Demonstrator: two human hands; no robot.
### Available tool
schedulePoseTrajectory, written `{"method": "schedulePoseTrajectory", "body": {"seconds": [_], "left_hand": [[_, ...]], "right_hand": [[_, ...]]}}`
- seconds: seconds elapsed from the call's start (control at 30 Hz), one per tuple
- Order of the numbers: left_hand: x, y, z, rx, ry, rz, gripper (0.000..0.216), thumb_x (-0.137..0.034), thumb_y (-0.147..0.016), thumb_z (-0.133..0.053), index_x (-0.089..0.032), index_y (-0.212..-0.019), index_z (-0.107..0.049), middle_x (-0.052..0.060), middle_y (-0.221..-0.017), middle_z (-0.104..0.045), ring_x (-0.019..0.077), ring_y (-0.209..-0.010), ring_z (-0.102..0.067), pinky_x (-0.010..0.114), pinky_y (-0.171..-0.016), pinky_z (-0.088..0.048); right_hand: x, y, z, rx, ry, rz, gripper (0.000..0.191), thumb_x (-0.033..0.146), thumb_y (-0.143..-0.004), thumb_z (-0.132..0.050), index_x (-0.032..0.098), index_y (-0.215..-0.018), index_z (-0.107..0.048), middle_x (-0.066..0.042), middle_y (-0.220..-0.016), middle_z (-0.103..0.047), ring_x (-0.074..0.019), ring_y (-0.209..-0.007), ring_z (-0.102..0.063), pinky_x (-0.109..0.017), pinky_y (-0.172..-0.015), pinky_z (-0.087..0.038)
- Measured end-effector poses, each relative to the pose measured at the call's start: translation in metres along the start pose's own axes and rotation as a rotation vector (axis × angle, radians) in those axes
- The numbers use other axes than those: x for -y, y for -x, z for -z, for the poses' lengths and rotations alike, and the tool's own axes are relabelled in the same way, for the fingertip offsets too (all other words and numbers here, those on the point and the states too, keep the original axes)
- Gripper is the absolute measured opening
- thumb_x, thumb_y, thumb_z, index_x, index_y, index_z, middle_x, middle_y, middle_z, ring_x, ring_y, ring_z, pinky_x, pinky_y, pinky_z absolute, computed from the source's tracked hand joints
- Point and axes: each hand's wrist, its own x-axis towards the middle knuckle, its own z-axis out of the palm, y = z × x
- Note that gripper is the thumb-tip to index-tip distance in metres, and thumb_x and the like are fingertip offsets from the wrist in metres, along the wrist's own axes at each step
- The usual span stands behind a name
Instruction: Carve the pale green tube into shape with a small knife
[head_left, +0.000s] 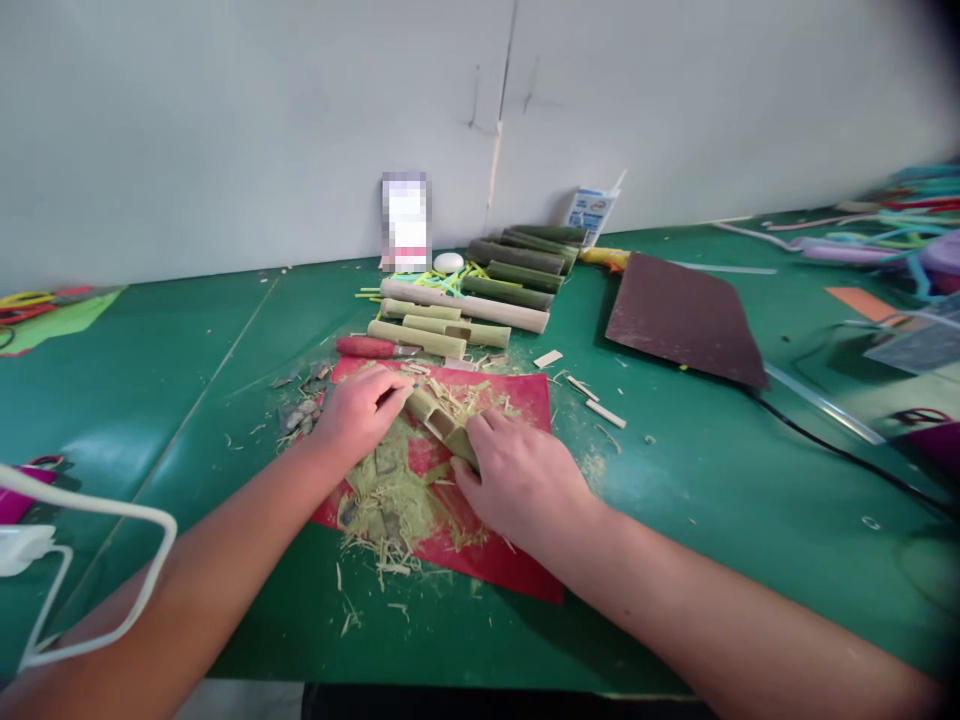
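A short bamboo tube (427, 411) with a notch cut in its side lies slanted over a red sheet (529, 395). My right hand (517, 460) is wrapped round its near end. At the far end my left hand (367, 405) is pinched closed, its fingertips by the tube's rim; whatever they hold is too small to make out. Pale shavings and dust (397, 500) cover much of the sheet. Just beyond my left hand lies a red-handled tool (365, 347) with a metal end.
Behind the sheet lie notched bamboo pieces (416, 338), a long pale tube (465, 304) and several dark green tubes (517, 257). To the right are a dark brown sheet (682, 320) and a black cable (832, 440). A white cable (169, 530) loops at left. A phone-like screen (406, 220) leans on the wall.
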Motion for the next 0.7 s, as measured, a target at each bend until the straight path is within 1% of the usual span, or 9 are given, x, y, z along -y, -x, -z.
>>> {"method": "schedulePoseTrajectory", "body": {"seconds": [0.07,0.13,0.27,0.33,0.43,0.53,0.6,0.7], "left_hand": [[-0.001,-0.001,0.001,-0.023,-0.022,0.019,0.017,-0.023,-0.086,-0.05,-0.017,-0.087,-0.065,0.005,-0.086,-0.067,0.0168,-0.08,-0.061,0.03,-0.076,-0.048],[-0.005,-0.001,0.0,-0.001,-0.028,0.01,0.016,-0.023,-0.086,-0.05,-0.017,-0.087,-0.065,0.005,-0.085,-0.066,0.0166,-0.08,-0.061,0.03,-0.074,-0.048],[-0.012,0.003,-0.001,0.062,0.011,-0.033,0.015,-0.022,-0.088,-0.049,-0.018,-0.089,-0.064,0.004,-0.085,-0.066,0.016,-0.08,-0.061,0.03,-0.074,-0.048],[-0.011,0.004,-0.001,0.035,-0.004,-0.021,0.016,-0.022,-0.088,-0.049,-0.018,-0.089,-0.064,0.005,-0.086,-0.066,0.0165,-0.081,-0.061,0.031,-0.075,-0.048],[-0.009,0.004,-0.001,-0.014,-0.025,0.001,0.016,-0.023,-0.087,-0.049,-0.017,-0.088,-0.064,0.006,-0.086,-0.067,0.0173,-0.081,-0.061,0.032,-0.076,-0.048],[-0.01,0.005,0.0,0.035,0.024,-0.036,0.014,-0.022,-0.087,-0.051,-0.018,-0.087,-0.064,0.004,-0.083,-0.066,0.0158,-0.079,-0.061,0.029,-0.074,-0.048],[-0.011,0.006,-0.001,0.053,0.041,-0.035,0.013,-0.023,-0.086,-0.052,-0.018,-0.085,-0.064,0.003,-0.081,-0.066,0.015,-0.077,-0.061,0.028,-0.073,-0.048],[-0.012,0.006,-0.001,-0.006,0.001,0.021,0.014,-0.024,-0.086,-0.052,-0.017,-0.084,-0.064,0.004,-0.083,-0.067,0.0158,-0.078,-0.061,0.029,-0.073,-0.048]], "right_hand": [[0.0,0.0,0.002,-0.005,0.011,0.015,0.013,0.025,-0.082,-0.048,0.016,-0.088,-0.055,-0.007,-0.087,-0.059,-0.0178,-0.077,-0.057,-0.028,-0.059,-0.038],[-0.001,0.0,0.003,-0.001,0.008,0.019,0.014,0.025,-0.081,-0.049,0.016,-0.09,-0.056,-0.007,-0.088,-0.059,-0.018,-0.079,-0.057,-0.028,-0.061,-0.038],[-0.001,0.0,0.0,-0.013,0.001,0.008,0.022,0.034,-0.084,-0.045,0.016,-0.087,-0.056,-0.007,-0.087,-0.058,-0.0181,-0.074,-0.057,-0.028,-0.055,-0.036],[-0.001,0.0,-0.003,-0.03,-0.002,0.007,0.026,0.037,-0.086,-0.041,0.016,-0.085,-0.056,-0.007,-0.085,-0.058,-0.0177,-0.071,-0.057,-0.029,-0.052,-0.034],[0.0,0.0,-0.005,-0.033,-0.027,0.012,0.023,0.035,-0.086,-0.042,0.017,-0.084,-0.056,-0.006,-0.083,-0.058,-0.0167,-0.067,-0.057,-0.029,-0.05,-0.033],[0.0,0.0,-0.005,-0.017,-0.05,0.013,0.019,0.032,-0.083,-0.044,0.016,-0.084,-0.055,-0.005,-0.083,-0.058,-0.0166,-0.066,-0.057,-0.029,-0.049,-0.032],[0.0,0.0,-0.005,-0.021,-0.056,0.019,0.018,0.031,-0.083,-0.045,0.016,-0.084,-0.055,-0.005,-0.083,-0.058,-0.0169,-0.067,-0.057,-0.029,-0.05,-0.032],[-0.001,0.001,-0.005,-0.04,-0.054,0.014,0.02,0.033,-0.083,-0.045,0.016,-0.084,-0.055,-0.005,-0.083,-0.058,-0.0175,-0.067,-0.057,-0.029,-0.05,-0.033]]}}
